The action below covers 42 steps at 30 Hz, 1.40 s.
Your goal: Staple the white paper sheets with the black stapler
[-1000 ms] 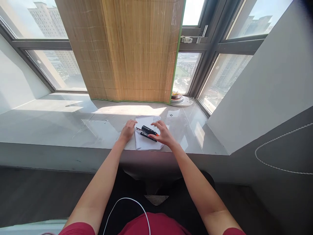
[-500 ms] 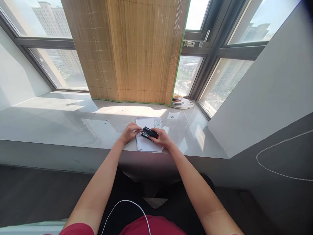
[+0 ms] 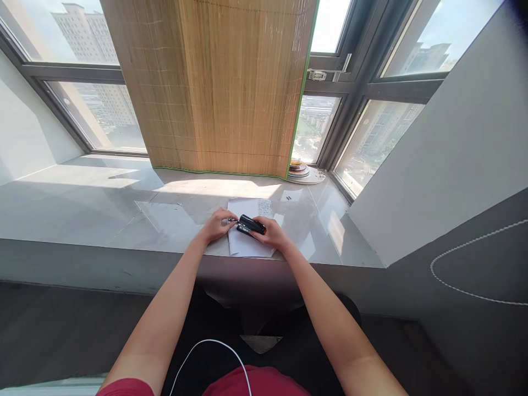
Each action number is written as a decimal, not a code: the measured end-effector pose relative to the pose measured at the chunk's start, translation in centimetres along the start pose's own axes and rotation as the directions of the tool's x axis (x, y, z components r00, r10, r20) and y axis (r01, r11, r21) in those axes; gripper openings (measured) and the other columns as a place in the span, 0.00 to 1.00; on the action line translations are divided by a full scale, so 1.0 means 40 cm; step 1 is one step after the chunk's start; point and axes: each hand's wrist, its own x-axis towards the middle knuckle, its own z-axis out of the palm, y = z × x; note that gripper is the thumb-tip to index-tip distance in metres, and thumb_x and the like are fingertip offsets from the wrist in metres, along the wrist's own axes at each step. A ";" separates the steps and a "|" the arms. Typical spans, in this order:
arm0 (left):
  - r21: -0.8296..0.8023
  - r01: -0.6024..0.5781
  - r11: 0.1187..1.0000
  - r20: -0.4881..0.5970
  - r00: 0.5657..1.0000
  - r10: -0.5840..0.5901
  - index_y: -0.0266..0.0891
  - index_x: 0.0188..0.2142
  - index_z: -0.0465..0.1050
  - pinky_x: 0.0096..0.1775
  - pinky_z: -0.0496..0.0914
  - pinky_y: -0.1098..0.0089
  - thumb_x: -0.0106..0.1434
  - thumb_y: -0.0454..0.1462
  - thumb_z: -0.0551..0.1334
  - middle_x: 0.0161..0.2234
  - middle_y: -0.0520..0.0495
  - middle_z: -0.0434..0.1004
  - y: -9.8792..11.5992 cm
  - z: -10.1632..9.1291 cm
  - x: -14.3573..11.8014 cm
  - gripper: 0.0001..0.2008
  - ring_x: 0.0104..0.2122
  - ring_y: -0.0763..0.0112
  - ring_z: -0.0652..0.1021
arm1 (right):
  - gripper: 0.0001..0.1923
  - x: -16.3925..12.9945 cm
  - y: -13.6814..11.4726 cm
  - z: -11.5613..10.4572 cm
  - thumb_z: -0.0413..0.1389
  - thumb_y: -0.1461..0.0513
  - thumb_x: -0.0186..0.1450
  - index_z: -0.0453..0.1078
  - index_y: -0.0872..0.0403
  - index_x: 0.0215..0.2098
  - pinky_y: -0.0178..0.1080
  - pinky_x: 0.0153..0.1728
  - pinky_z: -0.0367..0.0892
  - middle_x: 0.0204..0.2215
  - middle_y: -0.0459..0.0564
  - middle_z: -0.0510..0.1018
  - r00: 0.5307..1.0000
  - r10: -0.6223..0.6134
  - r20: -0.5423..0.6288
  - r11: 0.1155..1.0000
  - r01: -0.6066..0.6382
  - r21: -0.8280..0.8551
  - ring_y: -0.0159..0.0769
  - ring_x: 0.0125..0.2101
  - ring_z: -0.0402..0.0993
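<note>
A black stapler is held over white paper, its upper and lower parts spread apart. My right hand is closed round its right end. At its left end, the fingers of my left hand are pinched on a small shiny metal piece; whether this piece joins the stapler I cannot tell. The paper lies on the sill under both hands, with printed text at its upper right. Two short dark strips that look like staples lie beyond the paper, to the right.
The pale tiled windowsill ends in a front edge near my forearms. A bamboo blind hangs behind, and stacked plates stand in the back right corner. Tiny bits lie left. A white cable crosses my lap.
My left hand has shifted slightly left, and more of the shiny metal piece shows at its fingertips. The right hand keeps its hold on the stapler. The view has moved a little.
</note>
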 end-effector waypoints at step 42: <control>-0.306 -0.036 0.951 -0.057 0.998 0.020 0.42 0.39 0.85 0.52 0.78 0.55 0.65 0.43 0.69 0.42 0.42 0.86 0.047 -0.016 -0.007 0.09 0.45 0.58 0.84 | 0.18 -0.012 0.018 -0.035 0.63 0.53 0.62 0.81 0.52 0.47 0.44 0.42 0.69 0.34 0.50 0.79 0.937 0.235 -0.258 0.937 -0.148 0.317 0.42 0.36 0.75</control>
